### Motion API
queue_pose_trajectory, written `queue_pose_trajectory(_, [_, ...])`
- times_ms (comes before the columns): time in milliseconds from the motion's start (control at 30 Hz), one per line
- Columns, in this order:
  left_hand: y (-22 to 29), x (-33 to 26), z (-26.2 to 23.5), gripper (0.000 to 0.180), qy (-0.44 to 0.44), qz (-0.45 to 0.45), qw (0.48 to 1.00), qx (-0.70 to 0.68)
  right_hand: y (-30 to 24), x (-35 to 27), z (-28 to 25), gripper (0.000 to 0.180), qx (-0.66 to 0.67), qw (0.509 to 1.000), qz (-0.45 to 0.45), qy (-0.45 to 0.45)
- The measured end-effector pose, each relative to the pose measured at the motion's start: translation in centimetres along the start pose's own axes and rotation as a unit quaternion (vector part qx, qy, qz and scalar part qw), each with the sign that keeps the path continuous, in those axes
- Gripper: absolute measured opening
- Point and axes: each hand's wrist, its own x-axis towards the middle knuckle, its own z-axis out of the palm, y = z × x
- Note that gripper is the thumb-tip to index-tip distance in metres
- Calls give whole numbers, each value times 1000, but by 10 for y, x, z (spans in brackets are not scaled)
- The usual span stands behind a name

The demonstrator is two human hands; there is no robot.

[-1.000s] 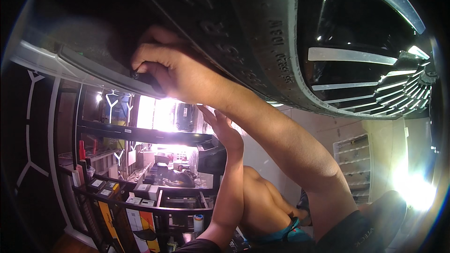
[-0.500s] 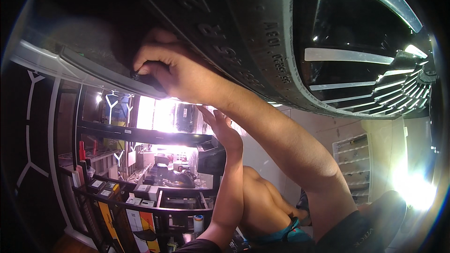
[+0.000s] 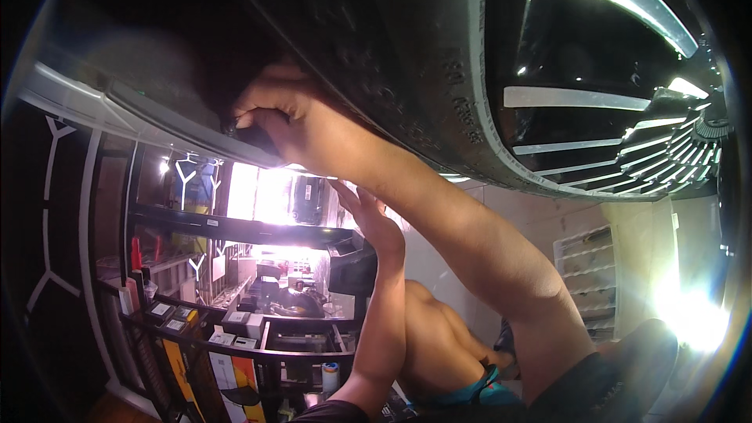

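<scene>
My right hand (image 3: 278, 106) reaches up into the dark gap between a car tyre (image 3: 407, 55) and the grey edge of the bodywork (image 3: 149, 113). Its thumb and forefinger pinch a small black piece (image 3: 230, 128) at the inner side of that edge; shadow hides its exact kind. The other fingers fade into the dark. My left hand (image 3: 372, 215) is raised below the right forearm, fingers stretched out and holding nothing. Its fingertips lie close under the body edge; whether they touch it I cannot tell, as the right forearm covers part of them.
A spoked wheel rim (image 3: 576, 99) fills the upper right. At the lower left stands a black shelf rack (image 3: 313, 354) with boxes (image 3: 231, 372) and a spray can (image 3: 330, 377). A bright lamp (image 3: 695, 321) glares at right, near a slatted grey panel (image 3: 586, 274).
My right hand has shifted slightly right in the picture, still pinching the small black piece. The tyre's side looks darker and its raised lettering has shifted. My left hand has barely moved.
</scene>
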Motion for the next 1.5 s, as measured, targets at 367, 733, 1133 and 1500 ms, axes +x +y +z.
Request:
queue_pose_trajectory(367, [-30,7,9,57,-37,26,999,3,-34,-12,9,18,1,954,297,40])
queue_pose_trajectory(733, [23,4,-11,49,132,41,986,-95,-23,-24,1,16,-86,969,227,38])
queue_pose_trajectory(1133, [103,-9,-52,31,25,70,952,-298,-46,-42,-11,16,-79,984,153,-39])
queue_pose_trajectory(1500, [99,31,-56,23,193,98,916,-338,-70,-37,-8,12,166,977,132,19])
